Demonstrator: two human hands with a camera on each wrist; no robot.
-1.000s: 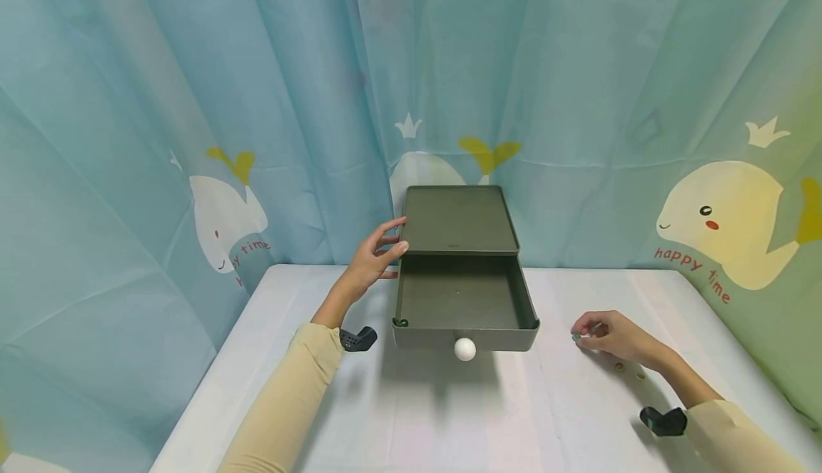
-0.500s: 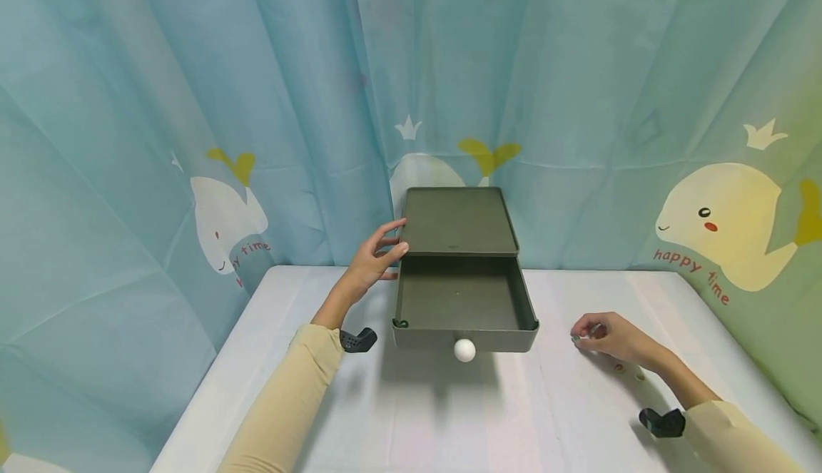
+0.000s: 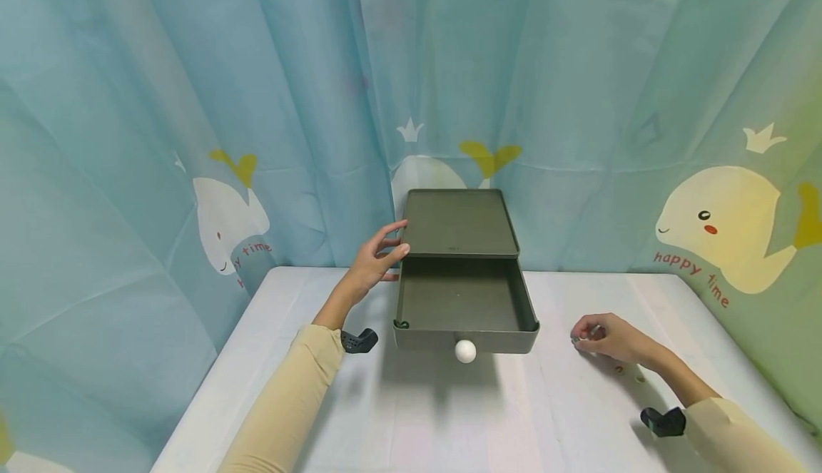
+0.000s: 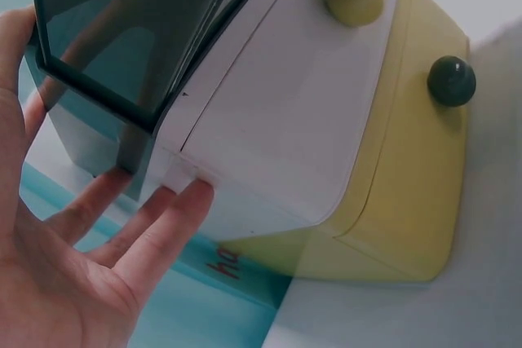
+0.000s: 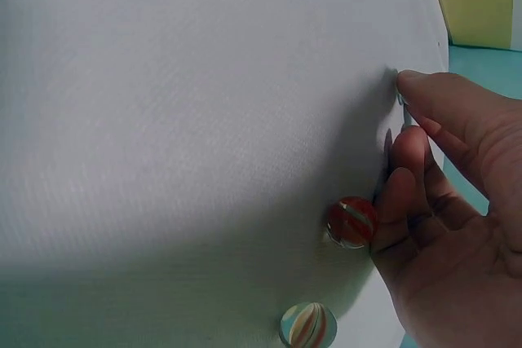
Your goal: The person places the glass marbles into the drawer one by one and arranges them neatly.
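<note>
A small drawer cabinet [image 3: 459, 223] stands mid-table, its dark green top drawer [image 3: 465, 341] pulled out. My left hand [image 3: 369, 262] rests against its left side, fingers spread and nearly straight. In the left wrist view, the fingertips touch the side by the white drawer [image 4: 285, 103]. A small dark green round thing [image 3: 402, 324] lies in the open drawer's front left corner. To the right of the cabinet, low over the table, my right hand [image 3: 610, 336] pinches a small glassy marble [image 3: 574, 341] between thumb and fingers. The fingertips hide most of it.
Two more marbles lie beside the right hand: a red one [image 5: 352, 222] and a striped one [image 5: 308, 326]. A white knob [image 3: 465, 351] juts from the open drawer. Below the white drawer is a yellow drawer [image 4: 408, 152]. A curtain [image 3: 578, 102] hangs behind the table.
Both hands hold nearly the same pose, and the drawer stays pulled out. The head view has tilted very slightly, so the scene sits a little lower.
</note>
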